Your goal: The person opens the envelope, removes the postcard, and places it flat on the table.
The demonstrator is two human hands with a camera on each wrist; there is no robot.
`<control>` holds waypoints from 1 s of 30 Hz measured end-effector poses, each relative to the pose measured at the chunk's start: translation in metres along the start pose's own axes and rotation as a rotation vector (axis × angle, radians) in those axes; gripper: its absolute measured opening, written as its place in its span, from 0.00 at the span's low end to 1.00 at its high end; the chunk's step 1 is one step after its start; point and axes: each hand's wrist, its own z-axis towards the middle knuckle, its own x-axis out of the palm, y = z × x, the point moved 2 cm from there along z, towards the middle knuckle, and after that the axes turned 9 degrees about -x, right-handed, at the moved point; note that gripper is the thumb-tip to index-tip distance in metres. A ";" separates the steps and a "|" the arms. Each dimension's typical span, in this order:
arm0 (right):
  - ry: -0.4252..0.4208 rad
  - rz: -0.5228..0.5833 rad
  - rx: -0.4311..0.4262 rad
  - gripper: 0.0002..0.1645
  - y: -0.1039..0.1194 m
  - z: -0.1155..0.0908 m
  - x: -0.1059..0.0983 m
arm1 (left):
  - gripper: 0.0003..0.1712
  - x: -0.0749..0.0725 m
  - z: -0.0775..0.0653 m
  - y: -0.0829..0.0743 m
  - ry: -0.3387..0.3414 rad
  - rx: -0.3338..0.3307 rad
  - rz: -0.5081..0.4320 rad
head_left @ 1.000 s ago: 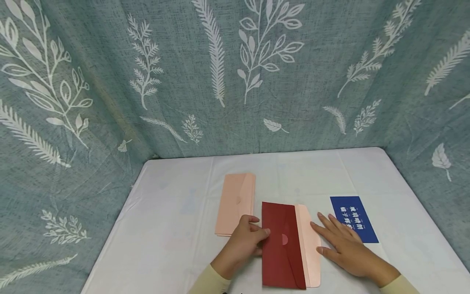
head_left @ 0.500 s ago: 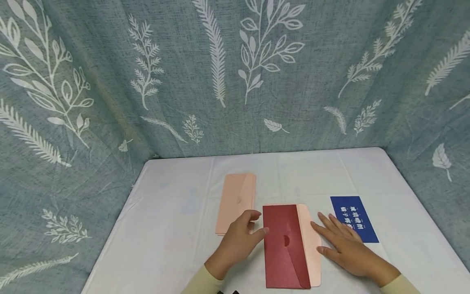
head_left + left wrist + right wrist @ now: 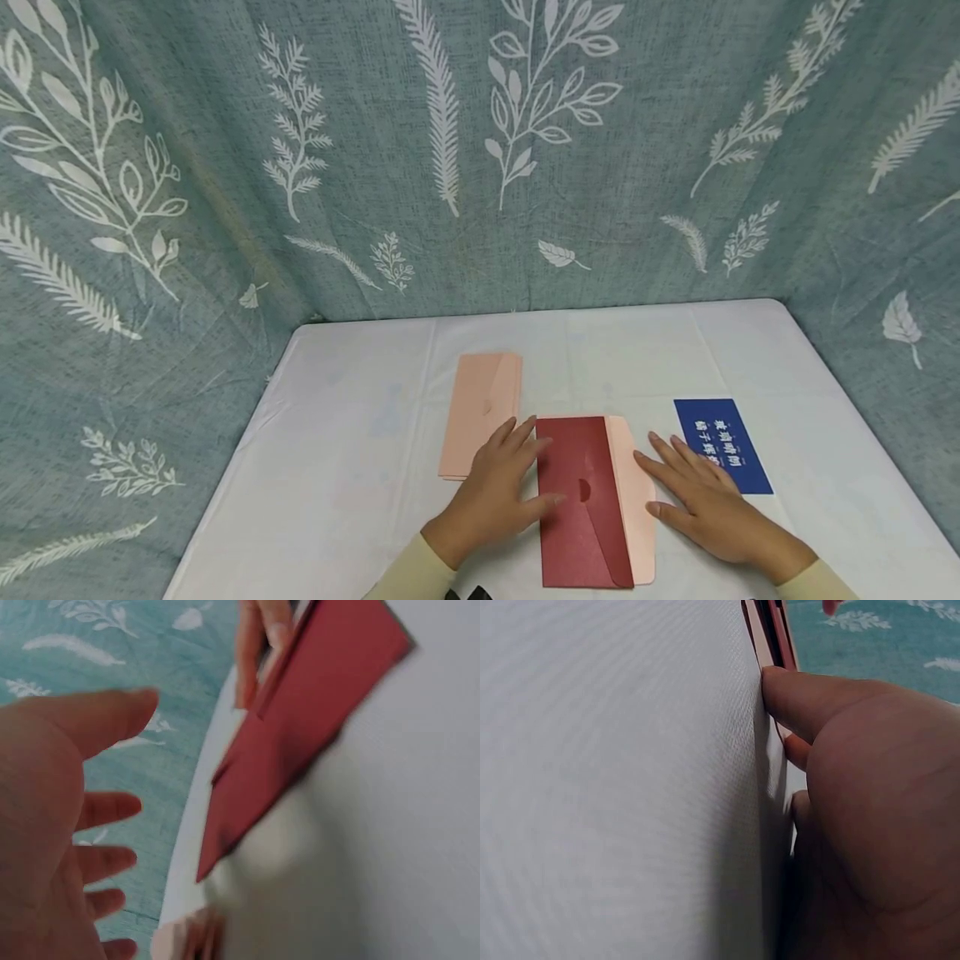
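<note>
A dark red envelope (image 3: 577, 533) lies on top of a pale pink envelope (image 3: 636, 525), whose flap sticks out along the right side. My left hand (image 3: 491, 492) is above the red envelope's left edge, fingers fairly straight. In the left wrist view, the left hand (image 3: 45, 802) looks apart from the red envelope (image 3: 300, 712) and holds nothing. With its fingers spread, my right hand (image 3: 705, 508) rests on the table, its thumb and index fingertips at the pink flap's edge. Part of a blue card (image 3: 723, 446) with white lettering is hidden under or behind that hand.
Behind my left hand lies a small stack of pink envelopes (image 3: 480, 408). Everything rests on a white-covered table (image 3: 360, 467). A green curtain (image 3: 480, 250) with white leaf prints stands around the table's back and sides.
My left hand has let go of the red envelope's left side and straightened its fingers. The red envelope now lies flatter and slightly farther right. My right hand has stayed still.
</note>
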 end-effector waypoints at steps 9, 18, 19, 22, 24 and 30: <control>-0.007 -0.003 -0.002 0.40 0.000 0.000 0.000 | 0.51 0.015 -0.004 0.008 0.143 0.071 0.100; -0.010 -0.005 0.004 0.40 0.002 -0.001 0.002 | 0.64 0.023 -0.005 0.016 0.207 0.052 0.090; -0.009 -0.007 0.004 0.40 0.002 -0.001 0.002 | 0.65 0.024 -0.005 0.017 0.216 0.047 0.093; -0.013 -0.010 0.005 0.40 0.003 -0.001 0.001 | 0.67 0.027 -0.005 0.020 0.232 0.036 0.106; -0.019 -0.013 0.001 0.40 0.003 -0.001 0.001 | 0.67 0.028 -0.005 0.021 0.235 0.037 0.113; -0.012 -0.009 0.008 0.40 0.002 0.000 0.003 | 0.67 0.031 -0.005 0.023 0.241 0.054 0.164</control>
